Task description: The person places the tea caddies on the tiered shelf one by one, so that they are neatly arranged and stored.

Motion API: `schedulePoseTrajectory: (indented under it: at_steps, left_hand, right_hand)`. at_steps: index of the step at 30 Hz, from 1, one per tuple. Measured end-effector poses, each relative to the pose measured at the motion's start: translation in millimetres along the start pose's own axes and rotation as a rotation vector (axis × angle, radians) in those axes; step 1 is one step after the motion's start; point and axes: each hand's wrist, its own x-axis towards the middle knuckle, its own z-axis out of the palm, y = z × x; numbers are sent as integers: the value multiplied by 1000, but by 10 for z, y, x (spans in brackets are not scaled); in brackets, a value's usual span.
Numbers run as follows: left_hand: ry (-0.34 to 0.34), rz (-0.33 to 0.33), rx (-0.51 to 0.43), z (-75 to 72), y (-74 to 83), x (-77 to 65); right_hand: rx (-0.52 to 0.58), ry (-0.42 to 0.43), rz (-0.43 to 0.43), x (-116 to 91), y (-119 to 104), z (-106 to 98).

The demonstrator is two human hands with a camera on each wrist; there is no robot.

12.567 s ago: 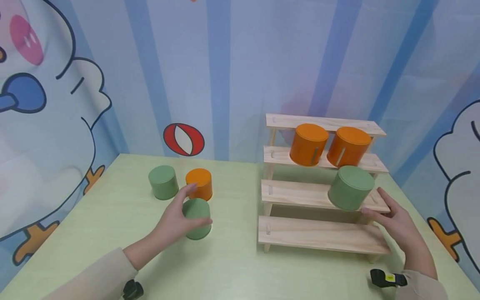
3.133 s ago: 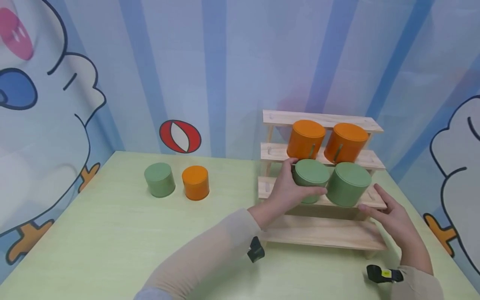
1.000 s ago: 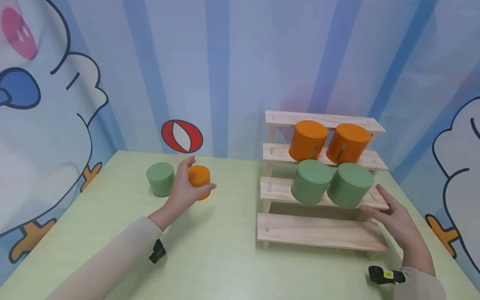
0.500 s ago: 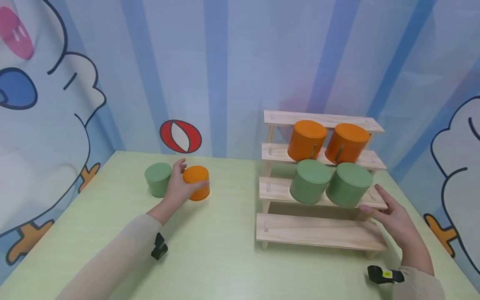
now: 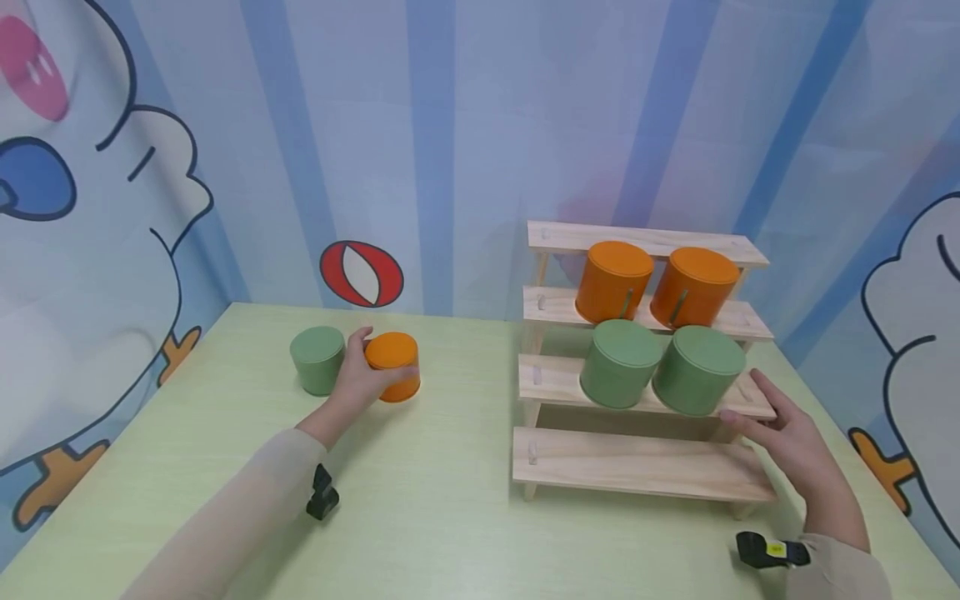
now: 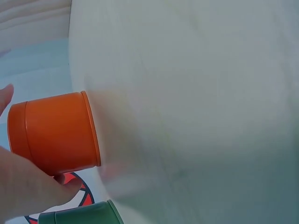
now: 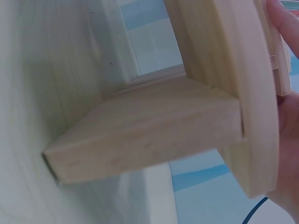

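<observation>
On the left side of the table, my left hand (image 5: 358, 385) holds a lidded orange canister (image 5: 393, 352), thumb across its front and fingers at its left and far side. The left wrist view shows the orange canister (image 6: 58, 133) upright, its base at the table. A green canister (image 5: 318, 358) stands just left of that hand. My right hand (image 5: 798, 446) grips the right end of a stepped wooden display shelf (image 5: 645, 462), at the second step from the bottom. In the right wrist view, part of the right hand (image 7: 287, 140) lies behind the shelf's side piece (image 7: 254, 98).
Two green canisters (image 5: 621, 364) sit side by side on the shelf's second step from the bottom. Two orange canisters (image 5: 615, 282), each with a slit in its side, stand one step higher. A printed curtain (image 5: 480, 150) hangs behind the pale green table (image 5: 442, 517).
Over the last seconds my left hand has let go of a green canister on the shelf, moved left and closed round the orange one. The right hand has kept its grip on the shelf.
</observation>
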Motion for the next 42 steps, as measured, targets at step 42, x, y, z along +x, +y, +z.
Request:
schedulePoseTrajectory:
  at_steps: [42]
  left_hand:
    - [-10,-36,-20,26,-83,35]
  right_hand:
    - [-7,13,-8,0,31,-15]
